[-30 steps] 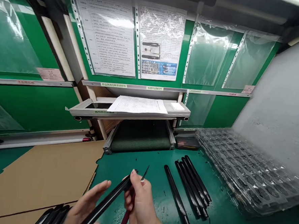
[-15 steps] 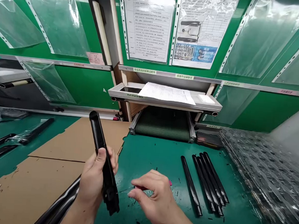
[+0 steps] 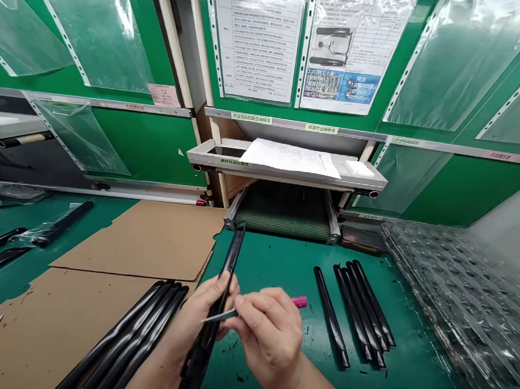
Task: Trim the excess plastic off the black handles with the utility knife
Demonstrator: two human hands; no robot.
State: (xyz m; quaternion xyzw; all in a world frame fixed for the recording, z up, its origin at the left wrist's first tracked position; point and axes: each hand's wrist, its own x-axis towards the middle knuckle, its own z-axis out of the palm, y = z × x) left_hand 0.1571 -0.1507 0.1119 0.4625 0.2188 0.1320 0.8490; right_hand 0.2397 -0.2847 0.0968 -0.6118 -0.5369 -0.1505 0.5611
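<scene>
Where sheets bear unreadable print: left hand (image 3: 199, 323) gripping black strip (image 3: 221, 298).

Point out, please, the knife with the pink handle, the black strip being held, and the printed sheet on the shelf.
knife (image 3: 219, 316), head view, on its blade.
black strip (image 3: 232, 257), head view, upper length.
printed sheet (image 3: 291, 158), head view, its middle.

The left hand (image 3: 199, 320) is gripping a long black bar (image 3: 218, 300) pointing away, while the right hand (image 3: 269, 336) is pressing a pink-handled blade (image 3: 253, 310) against it above the green table (image 3: 282, 266).
</scene>
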